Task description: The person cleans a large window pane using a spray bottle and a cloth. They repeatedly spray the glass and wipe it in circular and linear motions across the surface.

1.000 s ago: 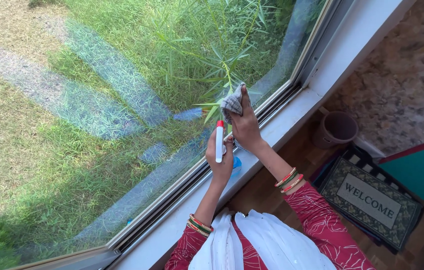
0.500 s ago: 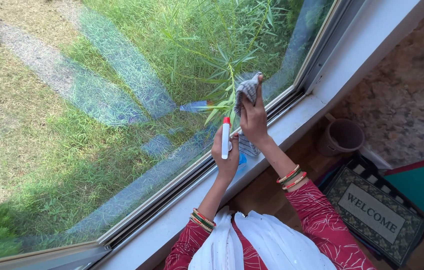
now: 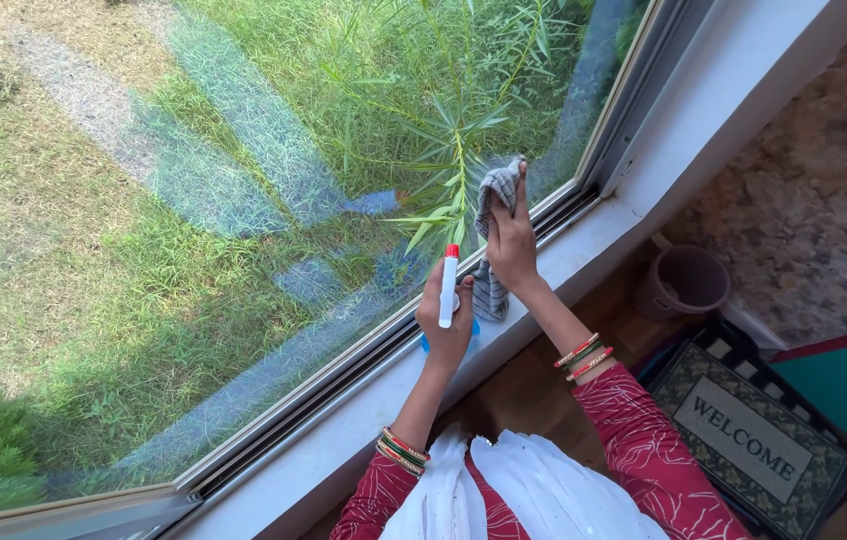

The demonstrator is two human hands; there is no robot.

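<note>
The grey checked cloth (image 3: 497,225) was pressed flat on the window glass (image 3: 194,200), near the right end of the pane. The right hand (image 3: 510,245) held it there, fingers closed over the cloth, with the bottom part of the cloth hanging down under the hand. Just to the left, the left hand (image 3: 447,318) was wrapped around a spray bottle (image 3: 450,285). The bottle had a white top with a red tip, and a bit of blue showed under the hand. The two hands were close together but not touching.

Both wrists wore red, green and gold bangles (image 3: 584,356). The sleeves were red with white lines, and a white scarf (image 3: 504,495) hung at the near edge.

Below the glass ran a white window sill (image 3: 364,425). Outside the window were green grass and a leafy plant (image 3: 434,110). On the floor to the right stood a brown pot (image 3: 686,281), and nearer lay a dark doormat (image 3: 754,430).
</note>
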